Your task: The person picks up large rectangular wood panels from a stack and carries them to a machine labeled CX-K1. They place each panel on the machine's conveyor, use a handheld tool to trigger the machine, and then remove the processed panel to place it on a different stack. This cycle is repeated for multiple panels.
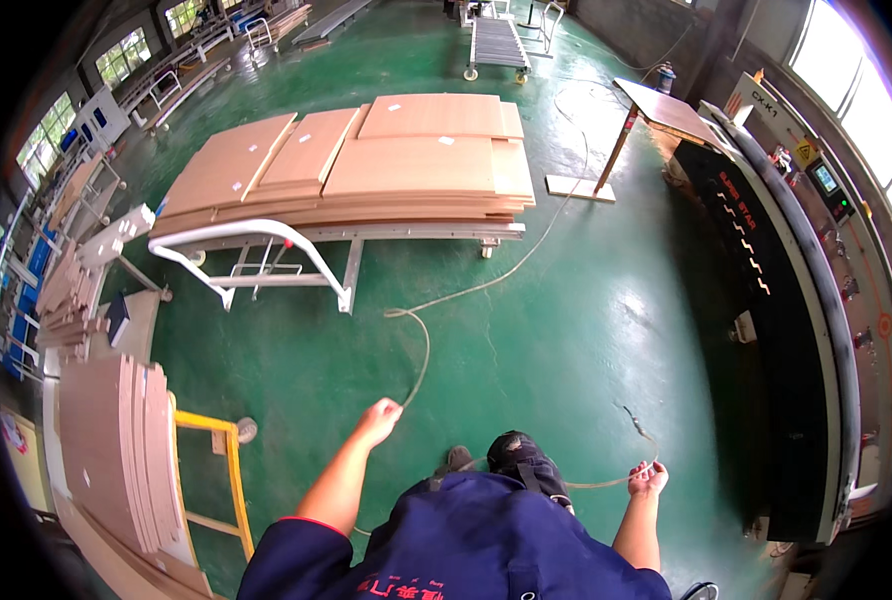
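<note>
A thin, pale, flexible hose point(427, 352) runs across the green floor to both of my hands. My left hand point(378, 422), held out ahead at the left, is closed around it. From there it leads forward over the floor. Another stretch passes by my feet to my right hand point(648, 478), whose fingers are curled round the hose near its end. Beyond the right hand, the short free end curves up to a small dark fitting point(636, 421). My shoes point(514, 450) stand between the hands, and part of the hose is hidden behind my body.
Ahead, a white-handled cart point(251, 228) carries stacked wood-coloured panels point(416, 165). A long black machine point(766, 300) lines the right side, beside a small table point(666, 108). More panels point(96, 440) and a yellow frame point(234, 480) stand at the left. A roller conveyor point(499, 45) is far ahead.
</note>
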Demonstrator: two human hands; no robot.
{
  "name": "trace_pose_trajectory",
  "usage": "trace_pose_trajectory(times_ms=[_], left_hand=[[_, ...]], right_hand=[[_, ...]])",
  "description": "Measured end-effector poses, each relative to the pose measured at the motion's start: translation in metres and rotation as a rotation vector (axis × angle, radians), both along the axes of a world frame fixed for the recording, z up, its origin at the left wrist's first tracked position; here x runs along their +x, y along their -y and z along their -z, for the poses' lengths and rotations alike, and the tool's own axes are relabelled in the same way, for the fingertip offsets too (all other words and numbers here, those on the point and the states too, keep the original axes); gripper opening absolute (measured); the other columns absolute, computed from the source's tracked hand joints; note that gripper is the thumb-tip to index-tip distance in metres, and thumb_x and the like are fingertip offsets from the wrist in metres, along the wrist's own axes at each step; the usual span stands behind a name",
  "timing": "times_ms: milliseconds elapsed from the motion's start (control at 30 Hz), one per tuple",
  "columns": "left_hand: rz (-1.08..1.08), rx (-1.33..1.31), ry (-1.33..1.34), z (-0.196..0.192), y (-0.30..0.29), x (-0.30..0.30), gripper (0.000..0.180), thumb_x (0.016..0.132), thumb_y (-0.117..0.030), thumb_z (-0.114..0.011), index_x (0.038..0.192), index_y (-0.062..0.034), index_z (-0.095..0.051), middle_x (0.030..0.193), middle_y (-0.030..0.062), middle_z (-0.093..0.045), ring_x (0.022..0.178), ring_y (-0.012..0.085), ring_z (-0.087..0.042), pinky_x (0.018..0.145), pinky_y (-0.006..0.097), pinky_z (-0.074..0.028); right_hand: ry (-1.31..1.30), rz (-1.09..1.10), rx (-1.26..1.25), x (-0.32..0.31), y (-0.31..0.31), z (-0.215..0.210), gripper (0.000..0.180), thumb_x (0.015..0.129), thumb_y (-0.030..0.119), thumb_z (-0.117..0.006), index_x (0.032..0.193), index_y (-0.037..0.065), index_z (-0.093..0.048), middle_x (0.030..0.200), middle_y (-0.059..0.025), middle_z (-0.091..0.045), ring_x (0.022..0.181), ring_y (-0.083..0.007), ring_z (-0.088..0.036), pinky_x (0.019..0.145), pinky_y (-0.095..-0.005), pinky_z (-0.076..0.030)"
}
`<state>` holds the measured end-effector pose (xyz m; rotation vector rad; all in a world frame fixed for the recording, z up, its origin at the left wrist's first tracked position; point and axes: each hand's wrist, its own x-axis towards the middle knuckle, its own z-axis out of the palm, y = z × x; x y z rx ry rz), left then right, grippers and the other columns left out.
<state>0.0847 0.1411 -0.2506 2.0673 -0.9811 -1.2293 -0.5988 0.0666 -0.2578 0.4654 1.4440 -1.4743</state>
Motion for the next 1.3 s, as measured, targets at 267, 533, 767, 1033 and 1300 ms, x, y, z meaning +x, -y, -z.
trace_pose_trajectory(times_ms=[267,533,767,1033,1300], left_hand=[[-0.056,-0.118,-0.171,0.015,0.212,0.038,0.021,0.095,-0.026,-0.061,0.097,-0.0056,-0.062,0.080,0.0012,-0.063,0.071,0.0108,-0.058,0.065,0.029,-0.049],[-0.438,0.321,-0.112,0.049,0.222,0.123,0.027,0.091,-0.029,-0.064,0.096,-0.0023,-0.064,0.078,0.0074,-0.067,0.067,0.0156,-0.062,0.062,0.032,-0.051],[-0.450,0.394,0.002,0.042,0.327,0.189,0.032,0.089,-0.032,-0.065,0.102,-0.0017,-0.063,0.088,0.0132,-0.068,0.078,0.0229,-0.066,0.071,0.038,-0.054],[-0.327,0.276,0.411,0.036,0.596,0.388,0.052,0.089,-0.040,-0.064,0.122,-0.0012,-0.051,0.127,0.0269,-0.052,0.118,0.0401,-0.052,0.098,0.046,-0.044],[-0.346,0.258,0.703,0.110,0.791,0.578,0.071,0.089,-0.044,-0.060,0.136,0.0051,-0.040,0.136,0.0276,-0.046,0.132,0.0390,-0.037,0.111,0.046,-0.031]], right_hand=[[0.078,-0.127,0.087,0.101,0.248,0.068,0.020,0.081,0.022,-0.057,0.085,0.005,-0.046,0.075,-0.0049,-0.052,0.062,-0.0195,-0.050,0.060,-0.0349,-0.048],[0.153,-0.157,0.339,0.192,0.502,0.108,0.043,0.081,0.020,-0.056,0.117,0.000,-0.044,0.109,-0.0160,-0.054,0.086,-0.0287,-0.058,0.077,-0.0441,-0.054],[-0.380,-0.646,0.560,0.289,0.667,0.067,0.033,0.076,0.016,-0.058,0.106,0.004,-0.054,0.105,-0.0148,-0.051,0.079,-0.0253,-0.051,0.061,-0.0406,-0.041],[-0.501,-0.911,0.187,0.479,0.844,0.035,0.009,0.083,0.013,-0.058,0.090,0.007,-0.059,0.073,-0.0013,-0.053,0.061,-0.0141,-0.050,0.054,-0.0310,-0.043],[-0.764,-1.436,0.223,0.658,0.975,0.090,0.052,0.083,0.018,-0.061,0.131,0.001,-0.049,0.112,-0.0119,-0.060,0.101,-0.0229,-0.055,0.087,-0.0364,-0.045]])
